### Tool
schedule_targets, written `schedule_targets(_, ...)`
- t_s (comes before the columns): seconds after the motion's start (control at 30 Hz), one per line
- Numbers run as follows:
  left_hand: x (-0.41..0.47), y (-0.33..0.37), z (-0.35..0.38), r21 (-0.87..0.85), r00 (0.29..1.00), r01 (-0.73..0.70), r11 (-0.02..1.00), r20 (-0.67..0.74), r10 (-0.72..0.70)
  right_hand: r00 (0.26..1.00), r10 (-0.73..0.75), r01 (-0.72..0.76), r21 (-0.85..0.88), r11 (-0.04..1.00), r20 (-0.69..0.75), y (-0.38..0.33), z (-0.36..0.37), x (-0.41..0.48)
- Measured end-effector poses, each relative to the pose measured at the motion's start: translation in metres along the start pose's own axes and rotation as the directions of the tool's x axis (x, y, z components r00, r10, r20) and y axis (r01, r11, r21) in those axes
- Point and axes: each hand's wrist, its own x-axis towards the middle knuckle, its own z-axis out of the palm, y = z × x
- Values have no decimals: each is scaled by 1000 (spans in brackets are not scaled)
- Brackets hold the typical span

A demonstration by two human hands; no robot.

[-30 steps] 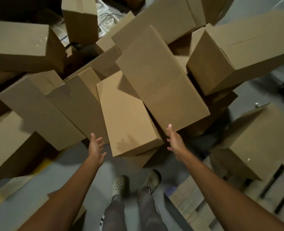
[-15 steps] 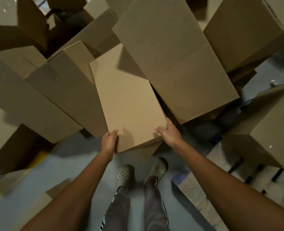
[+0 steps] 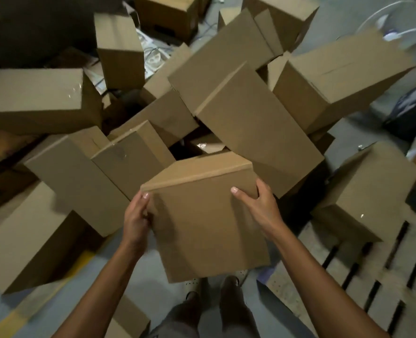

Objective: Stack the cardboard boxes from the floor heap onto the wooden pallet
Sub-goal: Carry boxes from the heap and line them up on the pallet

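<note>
And it's up! The plain brown cardboard box (image 3: 209, 230) that lay tilted at the near edge of the heap half a second ago is off the pile now, lifted clear, its broad face turned up towards the camera. The left hand (image 3: 136, 215) clamps the box's left edge, thumb on the upper face, fingers out of sight behind. The right hand (image 3: 258, 206) takes the upper right corner, thumb laid across the face, fingers curled round the side. It's a two-handed grip, firmly grasping the box, which hangs in the air above the grey floor (image 3: 150, 284). The person's pale perforated shoes (image 3: 242, 274) peek out just beneath its lower edge.

Beyond the grip sprawls the heap of brown cardboard boxes (image 3: 250, 118), tumbled at every angle, with a dark gap just past the held box's far edge. To the right of the grip and lower lies the slatted wooden pallet (image 3: 382, 272), and one brown box (image 3: 368, 191) sits on its far corner. Left of the grip and lower, a yellow floor stripe (image 3: 16, 313) runs beside a long brown box (image 3: 31, 235).
</note>
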Motion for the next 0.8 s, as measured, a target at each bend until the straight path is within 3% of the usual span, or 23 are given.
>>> schedule_targets(0.17,-56,73,4,88,964,-218,972,174,200,998,16,-1,268,964,-53,-19,-30,-82)
schedule_targets(0.5,-174,124,85,124,841,-414,902,432,327,952,67,109,537,836,-298,42,-95,-212)
schedule_targets(0.63,-251,109,138,119,782,-409,905,557,280,905,93,174,559,811,-416,83,-151,-278)
schedule_targets(0.8,-339,81,214,135,683,-379,915,708,178,792,118,270,517,812,-599,139,-231,-365)
